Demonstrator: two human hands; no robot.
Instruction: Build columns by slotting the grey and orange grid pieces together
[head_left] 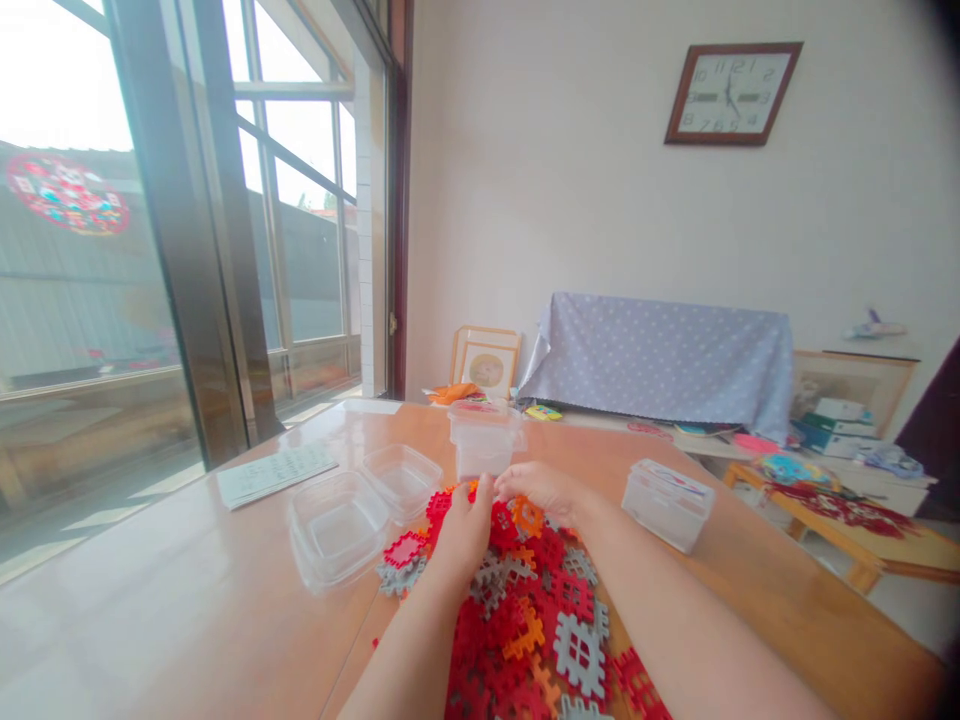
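Observation:
My left hand point(466, 522) and my right hand point(546, 490) come close together over a heap of interlocking plastic building pieces. Both have their fingers bent into a pinch; what lies between the fingertips is too small and hidden to make out. Around them are red pieces point(574, 592), orange pieces point(525, 630) and grey pieces point(579, 652), flat squares with notched edges. One red square piece point(405, 549) lies left of my left hand. Just beyond my fingertips stands a clear plastic box point(486, 450).
Left of the heap lie an open clear container point(337, 530) and a shallower clear one point(403, 478). A printed sheet point(277, 475) rests near the table's left edge. On the right stands a lidded clear box point(667, 508). Behind the wooden table point(225, 620) is a cloth-covered object point(660, 360).

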